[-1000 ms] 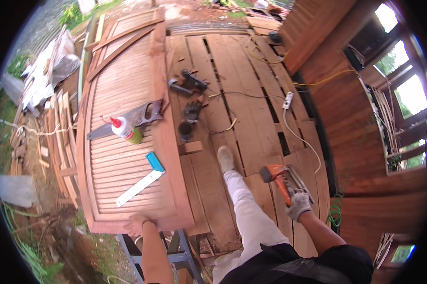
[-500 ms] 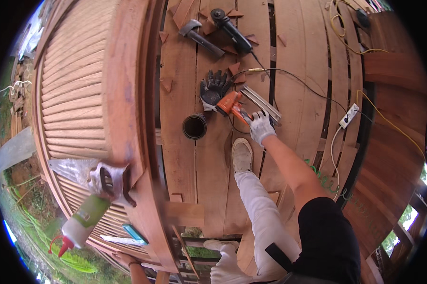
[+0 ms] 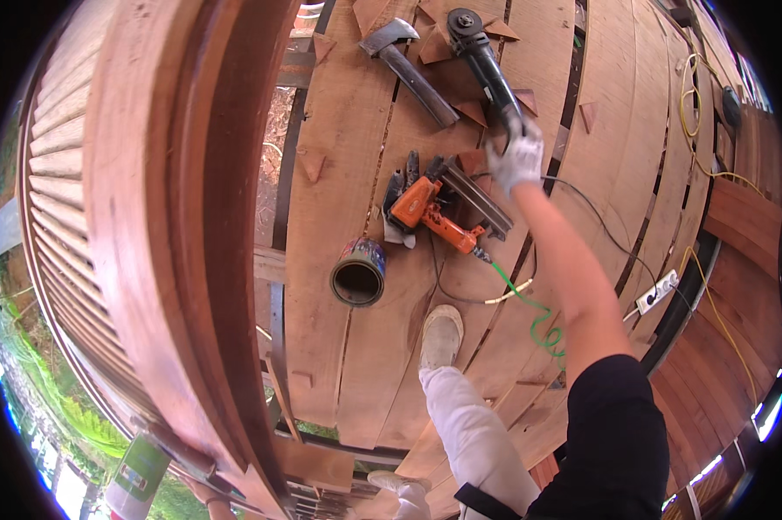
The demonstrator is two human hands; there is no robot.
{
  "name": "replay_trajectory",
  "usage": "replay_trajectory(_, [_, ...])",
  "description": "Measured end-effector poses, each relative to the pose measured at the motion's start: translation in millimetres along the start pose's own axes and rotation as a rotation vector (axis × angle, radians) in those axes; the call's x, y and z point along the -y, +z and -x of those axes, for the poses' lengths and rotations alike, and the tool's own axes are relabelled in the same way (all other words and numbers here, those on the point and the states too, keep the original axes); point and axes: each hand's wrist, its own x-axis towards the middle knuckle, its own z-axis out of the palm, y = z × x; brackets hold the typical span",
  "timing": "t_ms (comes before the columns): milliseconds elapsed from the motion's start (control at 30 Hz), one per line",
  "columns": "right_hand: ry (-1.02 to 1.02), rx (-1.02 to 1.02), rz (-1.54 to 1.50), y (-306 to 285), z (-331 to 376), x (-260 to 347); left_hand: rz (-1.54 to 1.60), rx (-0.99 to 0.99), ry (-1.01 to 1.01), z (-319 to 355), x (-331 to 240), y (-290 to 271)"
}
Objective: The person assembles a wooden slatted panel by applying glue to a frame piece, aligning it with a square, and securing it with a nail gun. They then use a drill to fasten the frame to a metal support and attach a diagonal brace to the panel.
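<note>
My right hand (image 3: 518, 158), in a white work glove, is closed around the rear end of a black angle grinder (image 3: 485, 65) at the far side of the plank deck. Just nearer lies an orange nail gun (image 3: 417, 204), resting on a dark work glove (image 3: 395, 195), with a green coiled air hose (image 3: 543, 325) attached. Left of the grinder is a hatchet (image 3: 413, 74) with a dark handle. At the lower left, my left hand (image 3: 202, 490) is by the edge of the slatted wooden panel (image 3: 57, 204); its fingers are mostly hidden.
An open paint can (image 3: 358, 273) lies near my foot. Triangular wood offcuts (image 3: 311, 163) are scattered on the planks. A dark cord runs to a white power strip (image 3: 657, 292) on the right. A green-and-white bottle (image 3: 135, 477) and a saw handle (image 3: 174, 446) sit at the panel's edge.
My right hand has let go of the nail gun, which now lies on the dark glove, and has moved forward onto the angle grinder. The view has shifted toward the deck.
</note>
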Motion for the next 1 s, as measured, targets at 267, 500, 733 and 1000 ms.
replay_trajectory(267, [0.317,0.575,-0.25,9,-107,-7,0.273,0.117,-0.301,34,-11,0])
replay_trajectory(500, [0.665,0.85,-1.093,-93,-9,-66,-0.025,0.048,-0.121,34,-39,32])
replay_trajectory(733, [0.785,0.909,-1.188,-297,177,-112,0.171,0.191,-0.198,21,-3,30])
replay_trajectory(1000, [0.923,0.839,-1.28,-399,342,-149,-0.077,0.413,-0.185,35,-18,-9])
